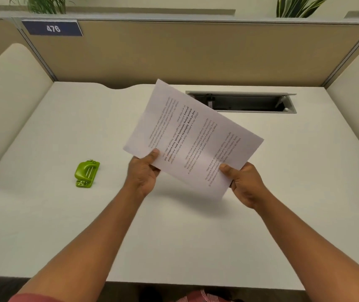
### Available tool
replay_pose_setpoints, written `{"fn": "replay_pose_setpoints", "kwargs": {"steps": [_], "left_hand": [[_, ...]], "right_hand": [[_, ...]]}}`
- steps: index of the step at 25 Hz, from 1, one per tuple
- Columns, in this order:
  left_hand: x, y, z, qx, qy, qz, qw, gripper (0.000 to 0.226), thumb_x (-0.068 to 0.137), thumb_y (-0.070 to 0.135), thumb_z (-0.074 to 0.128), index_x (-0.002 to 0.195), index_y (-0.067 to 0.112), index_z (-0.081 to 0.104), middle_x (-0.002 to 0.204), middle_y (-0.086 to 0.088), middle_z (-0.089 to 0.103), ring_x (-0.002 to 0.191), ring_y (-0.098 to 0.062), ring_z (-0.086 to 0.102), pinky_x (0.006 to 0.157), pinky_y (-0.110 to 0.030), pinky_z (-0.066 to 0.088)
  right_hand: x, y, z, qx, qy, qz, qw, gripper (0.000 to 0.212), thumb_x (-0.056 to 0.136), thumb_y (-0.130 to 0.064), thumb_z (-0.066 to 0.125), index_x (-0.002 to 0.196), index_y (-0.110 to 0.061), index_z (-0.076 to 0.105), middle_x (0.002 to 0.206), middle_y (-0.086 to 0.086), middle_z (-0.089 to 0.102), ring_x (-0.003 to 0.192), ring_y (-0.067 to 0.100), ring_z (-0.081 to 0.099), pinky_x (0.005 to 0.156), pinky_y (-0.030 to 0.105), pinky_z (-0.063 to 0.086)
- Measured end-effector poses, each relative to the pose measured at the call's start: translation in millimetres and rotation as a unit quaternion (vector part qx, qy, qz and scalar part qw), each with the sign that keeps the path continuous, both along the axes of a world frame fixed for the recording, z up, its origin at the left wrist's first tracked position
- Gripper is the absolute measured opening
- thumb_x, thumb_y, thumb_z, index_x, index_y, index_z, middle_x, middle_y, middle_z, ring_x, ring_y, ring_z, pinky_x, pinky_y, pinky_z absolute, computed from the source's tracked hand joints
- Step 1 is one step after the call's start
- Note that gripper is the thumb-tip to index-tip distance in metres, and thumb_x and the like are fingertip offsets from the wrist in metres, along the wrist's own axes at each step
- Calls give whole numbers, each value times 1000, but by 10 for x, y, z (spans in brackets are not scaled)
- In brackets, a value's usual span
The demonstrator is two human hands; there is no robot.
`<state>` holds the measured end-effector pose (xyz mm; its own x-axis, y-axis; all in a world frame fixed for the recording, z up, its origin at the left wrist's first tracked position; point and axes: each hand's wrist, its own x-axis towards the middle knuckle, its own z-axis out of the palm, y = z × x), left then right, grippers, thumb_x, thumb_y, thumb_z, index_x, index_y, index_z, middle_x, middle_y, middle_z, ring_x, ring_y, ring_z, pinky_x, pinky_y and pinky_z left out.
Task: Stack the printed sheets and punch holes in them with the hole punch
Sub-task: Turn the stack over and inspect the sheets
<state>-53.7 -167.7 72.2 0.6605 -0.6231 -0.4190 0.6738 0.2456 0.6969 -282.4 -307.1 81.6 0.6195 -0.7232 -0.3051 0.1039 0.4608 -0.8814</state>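
The printed sheets (192, 131) are held together as one stack, lifted above the white desk (65, 225) and tilted, with the text running sideways. My left hand (144, 171) grips the stack's near left corner, thumb on top. Its near right edge is pinched by my right hand (243, 182). A small green hole punch (86, 174) lies on the desk well to the left of my left hand, untouched.
An open cable tray (250, 103) is set into the desk behind the sheets at the right. Beige partition walls (174, 53) close the desk at the back and sides. A label reading 476 (52, 29) is at the top left.
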Motion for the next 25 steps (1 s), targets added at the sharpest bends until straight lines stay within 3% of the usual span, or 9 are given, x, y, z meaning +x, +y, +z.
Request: {"fn": "replay_pose_setpoints", "kwargs": {"steps": [3, 7, 11, 16, 20, 25], "left_hand": [[433, 186, -47, 59, -101, -48, 992, 32, 90, -4, 67, 117, 14, 69, 106, -6, 80, 96, -23, 76, 76, -33, 63], [651, 277, -66, 152, -246, -174, 941, 30, 84, 4, 78, 110, 15, 71, 106, -7, 80, 99, -28, 77, 72, -30, 61], [593, 196, -23, 127, -278, -199, 931, 41, 78, 9, 82, 116, 18, 71, 112, -5, 79, 100, -23, 77, 76, -32, 63], [445, 170, -96, 129, -289, -155, 936, 28, 86, 4, 78, 110, 19, 76, 111, -4, 80, 103, -25, 76, 90, -42, 60], [333, 159, -72, 104, -310, -115, 938, 36, 81, 12, 79, 113, 24, 69, 110, 3, 79, 101, -17, 76, 80, -27, 60], [249, 150, -71, 144, -358, -118, 915, 20, 96, 12, 69, 107, 29, 73, 98, 17, 80, 91, -4, 75, 75, -18, 56]], "right_hand": [[-214, -198, 21, -39, 43, 42, 997, 30, 95, 4, 60, 117, -13, 70, 119, 9, 76, 109, 28, 73, 88, 40, 61], [-322, -329, 51, -101, 109, 84, 985, 28, 96, 0, 63, 115, -18, 72, 117, 5, 77, 108, 27, 73, 90, 42, 58], [-291, -298, 54, -151, 142, 101, 973, 23, 97, -5, 65, 109, -23, 74, 111, -1, 79, 104, 22, 74, 88, 39, 59], [-239, -194, 27, -202, 161, 53, 965, 25, 98, -8, 64, 102, -31, 73, 98, -16, 79, 94, 10, 75, 80, 27, 62], [-211, -148, -15, -213, 153, 19, 965, 27, 98, -7, 64, 98, -32, 74, 96, -16, 79, 91, 8, 74, 81, 27, 61], [-186, -128, -48, -219, 156, 16, 963, 26, 98, -8, 64, 97, -32, 74, 97, -17, 79, 92, 7, 74, 83, 28, 60]]}}
